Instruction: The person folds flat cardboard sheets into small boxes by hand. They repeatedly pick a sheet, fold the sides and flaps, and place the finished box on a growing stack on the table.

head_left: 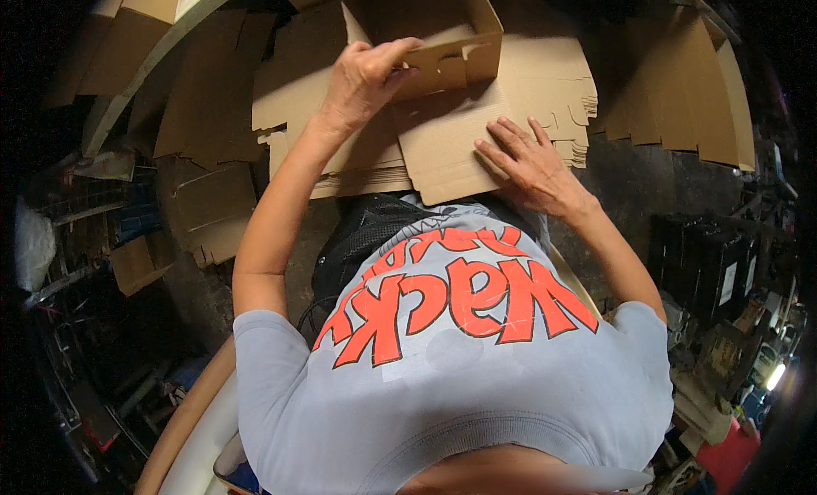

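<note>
A partly folded cardboard box (483, 52) stands on a stack of flat die-cut cardboard sheets (294, 99) in front of me. My left hand (368, 80) is closed over the top edge of its near wall, with thumb and fingers gripping the board by the slots cut there. Toward me extends the box's flat flap (447, 150), its near end reaching the stack's front edge. My right hand (534, 171) rests on the flap's right side and the sheets beside it, fingers spread and holding nothing. The far part of the box is cut off by the top of the view.
More cardboard pieces (200, 95) lean and hang at the left, and a row of brown panels (672, 86) is at the right. Dark stacked crates (706, 261) stand on the right. A light curved rail (140, 82) crosses the upper left.
</note>
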Demonstrator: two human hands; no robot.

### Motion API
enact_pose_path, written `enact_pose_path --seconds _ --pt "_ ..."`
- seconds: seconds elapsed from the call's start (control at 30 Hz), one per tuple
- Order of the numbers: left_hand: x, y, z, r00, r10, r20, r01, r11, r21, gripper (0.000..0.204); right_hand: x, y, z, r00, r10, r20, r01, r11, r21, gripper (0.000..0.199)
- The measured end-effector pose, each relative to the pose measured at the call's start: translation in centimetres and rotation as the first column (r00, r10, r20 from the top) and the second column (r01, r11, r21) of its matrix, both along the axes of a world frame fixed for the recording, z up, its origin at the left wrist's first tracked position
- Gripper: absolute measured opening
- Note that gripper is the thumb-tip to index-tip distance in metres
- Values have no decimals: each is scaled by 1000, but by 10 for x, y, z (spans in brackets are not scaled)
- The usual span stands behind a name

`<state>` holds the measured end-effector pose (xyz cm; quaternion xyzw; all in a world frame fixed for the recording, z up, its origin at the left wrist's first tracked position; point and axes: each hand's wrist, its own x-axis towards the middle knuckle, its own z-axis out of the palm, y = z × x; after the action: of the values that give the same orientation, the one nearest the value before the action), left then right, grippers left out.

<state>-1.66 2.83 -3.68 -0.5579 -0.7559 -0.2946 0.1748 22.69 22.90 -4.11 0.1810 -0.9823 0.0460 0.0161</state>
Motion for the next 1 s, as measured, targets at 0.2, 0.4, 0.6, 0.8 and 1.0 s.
enact_pose_path --seconds 0.2,0.4,0.6,0.8,1.0 --pt "10 13 7 996 -94 -2 94 995 18 31 -41 18 18 954 104 -280 -128 989 -71 30" --pt "-17 19 43 647 33 762 203 956 -214 53 -116 27 36 736 -99 -669 84 995 -55 32" --pt "-27 32 34 715 -45 698 115 992 -54 45 -130 19 12 743 -76 -665 123 992 24 43" --pt "-6 16 17 995 -4 95 36 942 -335 33 -132 23 15 976 -137 -170 142 990 20 30" --pt "-2 23 29 967 146 208 5 807 -590 36 -155 25 44 991 -9 133 32 985 -170 37"
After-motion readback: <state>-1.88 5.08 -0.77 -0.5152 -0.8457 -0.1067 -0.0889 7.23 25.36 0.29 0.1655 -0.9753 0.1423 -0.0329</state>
